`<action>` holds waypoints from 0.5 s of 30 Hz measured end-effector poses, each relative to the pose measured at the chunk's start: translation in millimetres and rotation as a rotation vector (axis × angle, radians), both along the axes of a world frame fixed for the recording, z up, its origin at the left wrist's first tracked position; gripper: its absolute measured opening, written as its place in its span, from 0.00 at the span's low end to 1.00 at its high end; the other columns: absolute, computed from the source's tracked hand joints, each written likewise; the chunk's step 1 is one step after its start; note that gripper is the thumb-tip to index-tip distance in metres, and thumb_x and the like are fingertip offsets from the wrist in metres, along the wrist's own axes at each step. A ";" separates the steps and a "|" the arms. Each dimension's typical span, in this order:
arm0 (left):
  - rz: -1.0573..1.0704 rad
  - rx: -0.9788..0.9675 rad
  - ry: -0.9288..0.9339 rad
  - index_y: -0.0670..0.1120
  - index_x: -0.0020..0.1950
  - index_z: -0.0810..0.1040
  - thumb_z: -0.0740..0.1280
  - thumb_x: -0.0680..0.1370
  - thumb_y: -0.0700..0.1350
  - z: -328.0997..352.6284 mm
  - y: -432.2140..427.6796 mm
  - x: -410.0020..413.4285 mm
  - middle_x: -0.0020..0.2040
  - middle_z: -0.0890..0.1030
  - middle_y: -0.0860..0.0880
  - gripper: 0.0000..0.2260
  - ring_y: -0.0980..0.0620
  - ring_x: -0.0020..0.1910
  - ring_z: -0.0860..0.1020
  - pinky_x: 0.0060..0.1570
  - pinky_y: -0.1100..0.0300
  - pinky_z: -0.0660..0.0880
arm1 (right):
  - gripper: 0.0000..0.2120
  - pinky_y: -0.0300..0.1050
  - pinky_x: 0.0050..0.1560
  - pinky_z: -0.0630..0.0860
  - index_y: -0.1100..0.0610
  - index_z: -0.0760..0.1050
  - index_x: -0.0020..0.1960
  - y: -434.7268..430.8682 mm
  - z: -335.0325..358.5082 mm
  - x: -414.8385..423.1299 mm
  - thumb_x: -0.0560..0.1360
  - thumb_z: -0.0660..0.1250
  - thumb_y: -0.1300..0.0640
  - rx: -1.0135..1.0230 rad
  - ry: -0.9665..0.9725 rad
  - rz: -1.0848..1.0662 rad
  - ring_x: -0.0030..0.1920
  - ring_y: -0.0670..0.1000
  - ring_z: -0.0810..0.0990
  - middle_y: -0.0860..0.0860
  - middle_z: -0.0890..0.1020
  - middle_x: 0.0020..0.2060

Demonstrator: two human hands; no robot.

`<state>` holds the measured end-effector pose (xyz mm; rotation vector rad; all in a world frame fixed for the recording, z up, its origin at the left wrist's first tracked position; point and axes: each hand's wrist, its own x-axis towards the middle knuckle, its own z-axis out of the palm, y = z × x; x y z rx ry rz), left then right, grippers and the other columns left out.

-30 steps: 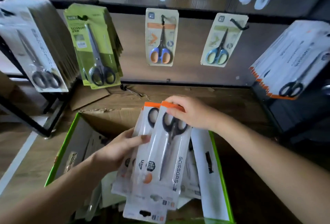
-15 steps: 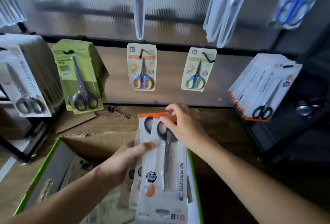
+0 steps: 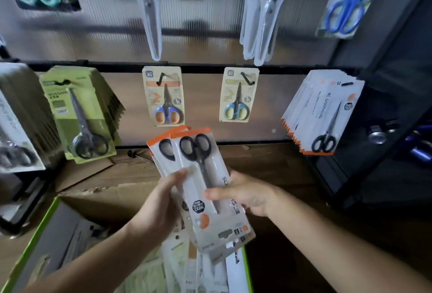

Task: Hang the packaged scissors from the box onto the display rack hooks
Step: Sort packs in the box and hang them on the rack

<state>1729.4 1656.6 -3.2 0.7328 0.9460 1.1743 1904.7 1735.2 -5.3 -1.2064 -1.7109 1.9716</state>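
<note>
Both hands hold a small stack of packaged scissors [image 3: 201, 175], white cards with orange tops and black handles, raised above the green-edged box [image 3: 35, 236]. My left hand [image 3: 161, 201] grips the stack's left edge, thumb on the front. On the right edge, my right hand [image 3: 245, 193] holds the front pack, thumb across the blades. More packs lie in the box below. A matching bundle of white-and-orange packs [image 3: 325, 110] hangs on a hook at the right of the rack.
The rack's lower rail carries green scissor packs [image 3: 79, 115], an orange-handled pack [image 3: 164, 96] and a blue-handled pack [image 3: 238, 95]. Larger scissors hang above. A black shelf frame [image 3: 374, 152] stands at the right. Brown cardboard lies behind the box.
The stack has risen out of the box toward the rack. My right hand slid from the packs' orange top down to the middle of the right edge. The view tilted up.
</note>
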 end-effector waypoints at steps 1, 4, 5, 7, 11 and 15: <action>-0.016 0.000 0.071 0.46 0.66 0.77 0.59 0.81 0.53 -2.3 0.3 -3.3 0.61 0.80 0.39 0.19 0.40 0.55 0.81 0.47 0.50 0.79 | 0.20 0.56 0.61 0.76 0.58 0.80 0.59 4.8 2.0 1.8 0.68 0.77 0.59 0.049 -0.030 0.019 0.57 0.59 0.82 0.59 0.83 0.55; -0.060 -0.104 0.338 0.47 0.60 0.80 0.68 0.74 0.60 -2.9 2.4 -16.7 0.55 0.83 0.45 0.22 0.45 0.51 0.82 0.50 0.50 0.76 | 0.32 0.57 0.60 0.77 0.55 0.74 0.63 20.5 10.0 12.6 0.61 0.80 0.54 0.198 -0.197 0.103 0.57 0.54 0.82 0.53 0.83 0.56; -0.057 -0.137 0.518 0.46 0.54 0.81 0.69 0.73 0.63 0.1 3.0 -22.4 0.50 0.84 0.46 0.22 0.48 0.45 0.82 0.45 0.54 0.76 | 0.34 0.57 0.60 0.77 0.53 0.72 0.64 24.2 15.7 16.5 0.61 0.81 0.54 0.248 -0.257 0.140 0.58 0.51 0.82 0.51 0.83 0.57; -0.039 -0.109 1.025 0.46 0.41 0.80 0.69 0.73 0.61 8.9 2.7 -37.6 0.36 0.82 0.49 0.18 0.52 0.31 0.78 0.33 0.61 0.73 | 0.35 0.54 0.61 0.77 0.51 0.69 0.64 29.5 27.9 22.3 0.61 0.81 0.53 0.368 -0.398 0.221 0.59 0.47 0.80 0.47 0.81 0.58; 0.043 0.306 1.777 0.52 0.29 0.69 0.68 0.71 0.60 51.4 6.3 -44.8 0.26 0.73 0.53 0.17 0.52 0.28 0.74 0.25 0.60 0.63 | 0.31 0.49 0.59 0.77 0.53 0.68 0.64 33.8 64.4 20.4 0.66 0.79 0.54 0.590 -0.569 0.398 0.55 0.47 0.79 0.47 0.80 0.56; -0.154 0.878 1.883 0.52 0.47 0.78 0.61 0.67 0.67 91.6 37.2 -30.6 0.40 0.76 0.54 0.21 0.51 0.39 0.78 0.31 0.61 0.73 | 0.30 0.46 0.39 0.75 0.54 0.69 0.64 28.8 92.4 -1.1 0.67 0.77 0.50 0.873 -0.892 0.677 0.39 0.48 0.76 0.49 0.78 0.46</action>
